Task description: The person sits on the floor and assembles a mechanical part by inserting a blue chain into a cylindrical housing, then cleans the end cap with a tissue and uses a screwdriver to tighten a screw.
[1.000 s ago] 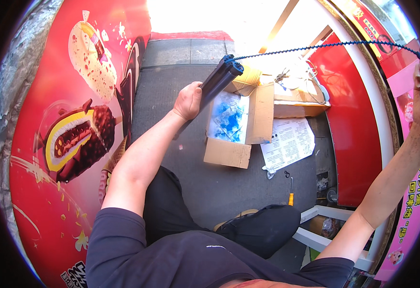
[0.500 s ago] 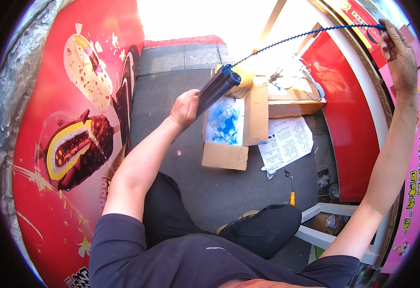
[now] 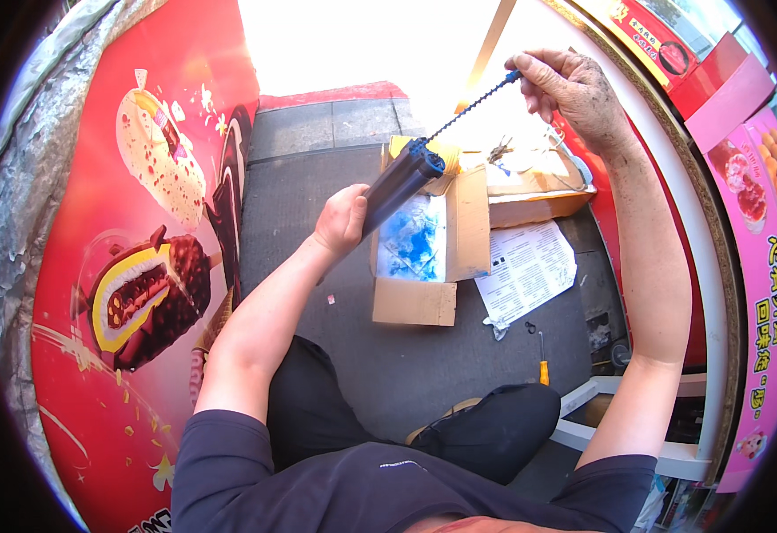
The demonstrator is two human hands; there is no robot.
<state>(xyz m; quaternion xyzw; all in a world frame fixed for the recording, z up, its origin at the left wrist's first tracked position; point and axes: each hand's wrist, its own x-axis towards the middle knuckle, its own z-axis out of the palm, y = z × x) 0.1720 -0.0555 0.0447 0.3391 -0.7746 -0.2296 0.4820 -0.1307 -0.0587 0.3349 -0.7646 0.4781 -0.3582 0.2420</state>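
My left hand (image 3: 344, 220) is wrapped round a dark double-barrelled tube (image 3: 397, 185) with blue fittings at its upper end. The tube slants up and away to the right. Out of that end comes a thin dark-blue ridged rod (image 3: 470, 113), partly drawn out and slanting up to the right. My right hand (image 3: 575, 96), smudged with dirt, pinches the rod's far tip between thumb and fingers. How much of the rod stays inside the tube is hidden. Below and beyond the tube stands an open cardboard box (image 3: 415, 304) with a blue-stained white lining.
A second cardboard box (image 3: 539, 206) sits behind, with a printed sheet (image 3: 530, 271) on the floor before it. Nearer lies a yellow-handled screwdriver (image 3: 544, 371), by a white frame (image 3: 628, 449) at right. A red printed panel (image 3: 131, 293) stands at left.
My right hand has come in leftward toward the tube, and much less of the rod sticks out. My left hand and the tube stay nearly in place.
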